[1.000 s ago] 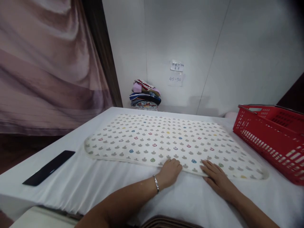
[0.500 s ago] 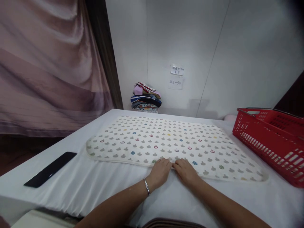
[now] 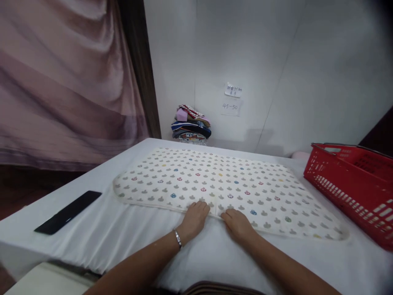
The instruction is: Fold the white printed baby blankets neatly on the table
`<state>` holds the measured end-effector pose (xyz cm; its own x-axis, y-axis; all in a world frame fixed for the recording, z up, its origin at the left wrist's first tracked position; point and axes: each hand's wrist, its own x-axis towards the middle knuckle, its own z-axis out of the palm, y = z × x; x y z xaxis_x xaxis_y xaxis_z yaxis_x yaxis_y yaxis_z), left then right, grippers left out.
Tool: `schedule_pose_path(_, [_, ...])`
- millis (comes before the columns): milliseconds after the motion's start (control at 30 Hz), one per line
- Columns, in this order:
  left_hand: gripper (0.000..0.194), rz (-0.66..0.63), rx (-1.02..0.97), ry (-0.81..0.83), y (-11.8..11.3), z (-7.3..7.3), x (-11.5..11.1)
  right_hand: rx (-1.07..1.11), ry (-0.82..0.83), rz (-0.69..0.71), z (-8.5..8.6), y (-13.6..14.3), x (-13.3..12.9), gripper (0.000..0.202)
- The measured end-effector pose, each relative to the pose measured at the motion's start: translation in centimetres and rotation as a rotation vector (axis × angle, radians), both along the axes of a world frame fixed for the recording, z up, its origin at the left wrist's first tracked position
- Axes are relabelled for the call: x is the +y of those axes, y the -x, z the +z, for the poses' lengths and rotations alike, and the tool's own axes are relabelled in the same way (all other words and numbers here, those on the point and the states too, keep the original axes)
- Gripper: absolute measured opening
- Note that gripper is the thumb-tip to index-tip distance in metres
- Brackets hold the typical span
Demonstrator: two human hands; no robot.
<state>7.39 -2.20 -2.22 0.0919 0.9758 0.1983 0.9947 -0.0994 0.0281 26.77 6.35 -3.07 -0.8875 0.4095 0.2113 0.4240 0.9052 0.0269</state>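
Note:
A white cloth pad [image 3: 221,176] with rounded corners, printed with grey and coloured mushroom-like shapes, lies spread flat on the white-covered table. At its near edge, left of the middle, my left hand [image 3: 195,219] has its fingers curled over the border, a silver bracelet on the wrist. A short gap to the right, my right hand [image 3: 238,224] pinches the same edge, knuckles up. Both thumbs are mostly hidden. Between the hands the pad's border shows slightly raised.
A black flat phone-like slab [image 3: 68,212] lies on the table [image 3: 18,233] at left. A red plastic basket [image 3: 346,180] stands at right. Folded cloths [image 3: 190,125] are stacked beyond the far edge, by a wall with paper signs [image 3: 231,107]. A pink curtain [image 3: 70,82] hangs at left.
My left hand has slid left along the pad's near edge, so the hands, together before, are now apart. My right hand stays nearly in place. The view has shifted slightly.

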Motion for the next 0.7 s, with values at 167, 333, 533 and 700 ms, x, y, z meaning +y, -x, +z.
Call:
schedule_pose_path(167, [0.014, -0.086, 0.003, -0.014, 0.2, 0.2, -0.8, -0.032, -0.014, 0.005, 0.7, 2.3, -0.5, 0.019])
schedule_pose_path(333, [0.012, -0.072, 0.018, -0.015, 0.7, 0.3, -1.7, -0.025, 0.01, 0.103, 0.0, 3.7, -0.9, 0.019])
schedule_pose_path(533, [0.016, 0.036, 0.026, -0.005, 3.2, 0.4, -2.9, 0.01, 0.035, 0.142, -0.5, 3.0, -0.7, 0.021])
schedule_pose_path(700, [0.019, 0.144, 0.017, -0.003, 5.7, 0.7, -3.9, -0.023, 0.066, 0.121, 0.6, 3.8, -1.1, 0.019])
